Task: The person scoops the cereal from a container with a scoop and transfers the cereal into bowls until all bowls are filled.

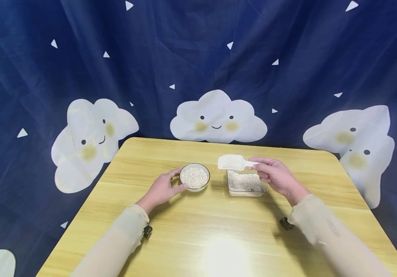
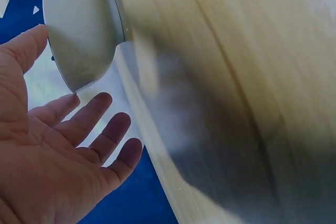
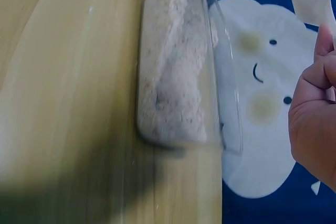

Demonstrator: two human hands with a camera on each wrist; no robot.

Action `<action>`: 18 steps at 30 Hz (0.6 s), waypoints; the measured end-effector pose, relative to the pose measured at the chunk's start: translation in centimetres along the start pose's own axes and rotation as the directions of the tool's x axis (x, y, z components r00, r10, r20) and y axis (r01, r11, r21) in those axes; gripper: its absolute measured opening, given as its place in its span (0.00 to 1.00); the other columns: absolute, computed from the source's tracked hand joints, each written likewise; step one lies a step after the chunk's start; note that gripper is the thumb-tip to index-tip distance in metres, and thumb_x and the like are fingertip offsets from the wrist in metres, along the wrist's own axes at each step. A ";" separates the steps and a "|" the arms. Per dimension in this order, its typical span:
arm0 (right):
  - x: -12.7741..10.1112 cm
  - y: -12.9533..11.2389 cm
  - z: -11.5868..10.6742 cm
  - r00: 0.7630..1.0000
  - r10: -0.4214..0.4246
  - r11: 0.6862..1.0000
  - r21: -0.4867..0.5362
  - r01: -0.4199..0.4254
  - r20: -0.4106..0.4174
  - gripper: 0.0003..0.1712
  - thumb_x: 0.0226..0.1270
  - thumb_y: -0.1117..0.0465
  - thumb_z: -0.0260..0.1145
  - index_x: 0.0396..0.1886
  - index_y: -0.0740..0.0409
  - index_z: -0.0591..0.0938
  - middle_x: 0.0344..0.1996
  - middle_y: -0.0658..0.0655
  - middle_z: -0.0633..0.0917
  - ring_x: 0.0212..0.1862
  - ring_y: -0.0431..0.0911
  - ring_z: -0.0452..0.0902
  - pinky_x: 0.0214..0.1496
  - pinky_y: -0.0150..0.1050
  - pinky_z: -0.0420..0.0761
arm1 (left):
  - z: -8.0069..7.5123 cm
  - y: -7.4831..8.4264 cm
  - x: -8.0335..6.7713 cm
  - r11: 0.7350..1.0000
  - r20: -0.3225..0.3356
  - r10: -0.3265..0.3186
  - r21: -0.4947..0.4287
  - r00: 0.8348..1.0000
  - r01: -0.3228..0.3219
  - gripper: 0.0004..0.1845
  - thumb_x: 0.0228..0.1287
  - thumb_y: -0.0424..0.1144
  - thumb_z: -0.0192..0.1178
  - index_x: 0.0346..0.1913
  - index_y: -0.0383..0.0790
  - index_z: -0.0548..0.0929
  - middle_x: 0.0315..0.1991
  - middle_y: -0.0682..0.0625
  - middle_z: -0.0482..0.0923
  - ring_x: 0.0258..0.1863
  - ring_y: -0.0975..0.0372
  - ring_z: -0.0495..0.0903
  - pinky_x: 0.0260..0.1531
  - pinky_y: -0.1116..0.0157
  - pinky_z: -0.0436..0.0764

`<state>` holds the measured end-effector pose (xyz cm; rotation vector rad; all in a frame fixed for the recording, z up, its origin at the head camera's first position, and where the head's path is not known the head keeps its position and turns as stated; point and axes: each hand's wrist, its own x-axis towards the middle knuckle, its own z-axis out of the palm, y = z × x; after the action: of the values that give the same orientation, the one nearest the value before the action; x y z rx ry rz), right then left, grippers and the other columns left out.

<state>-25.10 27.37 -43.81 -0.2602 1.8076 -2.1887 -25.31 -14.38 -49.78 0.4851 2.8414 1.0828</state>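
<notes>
A small round bowl (image 1: pixel 195 177) with a dark rim stands on the table, filled with pale oat-like flakes. My left hand (image 1: pixel 164 187) holds its near left side, thumb and index fingertips at the rim. In the left wrist view, the other fingers (image 2: pixel 118 129) spread below the bowl (image 2: pixel 81 30). My right hand (image 1: pixel 274 175) pinches the handle of a white scoop (image 1: pixel 232 162), which carries pale flakes. The scoop is raised over the back edge of a clear rectangular container (image 1: pixel 247 192) holding more flakes. The right wrist view shows the container (image 3: pixel 228 98) from the side.
The light wooden table (image 1: pixel 184 234) has rounded far corners. A few stray flakes lie between the bowl and the container. Behind the table hangs a dark blue curtain (image 1: pixel 198 50) printed with smiling clouds and white triangles.
</notes>
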 end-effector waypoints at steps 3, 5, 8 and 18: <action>0.5 0.0 0.9 1.000 0.017 1.000 -0.015 -0.017 0.003 0.17 0.81 0.71 0.58 0.51 0.49 0.89 0.36 0.46 0.93 0.21 0.33 0.59 0.27 0.35 0.46 | 0.0 0.0 0.0 1.000 0.000 -0.010 0.001 1.000 0.010 0.44 0.70 0.61 0.68 0.82 0.44 0.68 0.74 0.42 0.78 0.71 0.40 0.78 0.73 0.39 0.75; 0.9 0.1 1.5 1.000 0.026 0.999 -0.030 -0.026 0.001 0.17 0.80 0.71 0.58 0.51 0.49 0.89 0.36 0.46 0.93 0.21 0.33 0.60 0.27 0.34 0.47 | 0.0 -0.1 0.0 1.000 0.000 -0.014 0.003 1.000 0.014 0.44 0.70 0.61 0.68 0.82 0.44 0.68 0.74 0.42 0.78 0.71 0.40 0.77 0.73 0.39 0.75; 1.4 0.3 2.3 0.999 0.044 0.997 -0.066 -0.045 -0.008 0.15 0.80 0.70 0.59 0.52 0.50 0.88 0.36 0.46 0.93 0.21 0.33 0.60 0.27 0.33 0.49 | 0.0 -0.1 0.0 1.000 0.000 -0.013 0.003 1.000 0.013 0.44 0.70 0.61 0.68 0.82 0.45 0.68 0.74 0.42 0.78 0.71 0.40 0.78 0.73 0.39 0.75; 2.6 0.8 4.3 0.994 0.094 0.982 -0.161 -0.103 -0.062 0.21 0.76 0.68 0.64 0.65 0.71 0.79 0.32 0.46 0.89 0.21 0.35 0.60 0.23 0.28 0.58 | 0.0 0.0 -0.1 1.000 0.007 -0.011 -0.003 1.000 0.011 0.43 0.71 0.60 0.68 0.82 0.47 0.68 0.75 0.39 0.76 0.71 0.40 0.78 0.73 0.40 0.75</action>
<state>-26.08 22.40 -43.91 -0.1437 1.9881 -2.0016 -25.18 -14.42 -49.75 0.4712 2.8327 1.0817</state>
